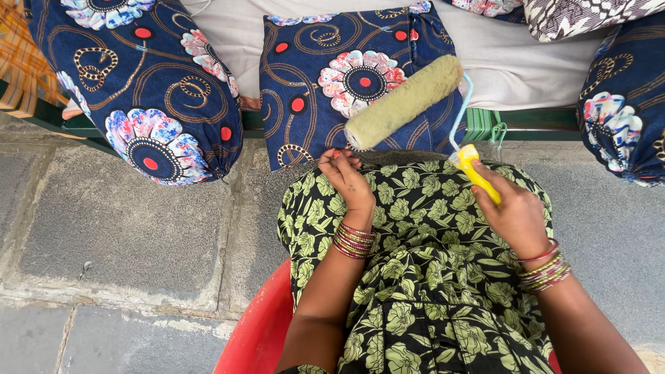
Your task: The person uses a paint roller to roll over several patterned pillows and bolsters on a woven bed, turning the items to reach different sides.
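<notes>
A paint roller with a fuzzy olive-green sleeve (404, 102) and a yellow handle (478, 173) is held over my lap. My right hand (514, 213) is closed around the yellow handle. My left hand (344, 174) touches the near end of the roller sleeve with its fingertips, pinching at the edge. Both wrists wear several coloured bangles. My lap is covered by a black dress with a green leaf print (422, 263).
Dark blue cushions with flower and swirl patterns (149, 90) lean on a green bench frame (533, 125) ahead. I sit on a red plastic seat (260, 325). Grey stone paving (118, 221) spreads to the left and right.
</notes>
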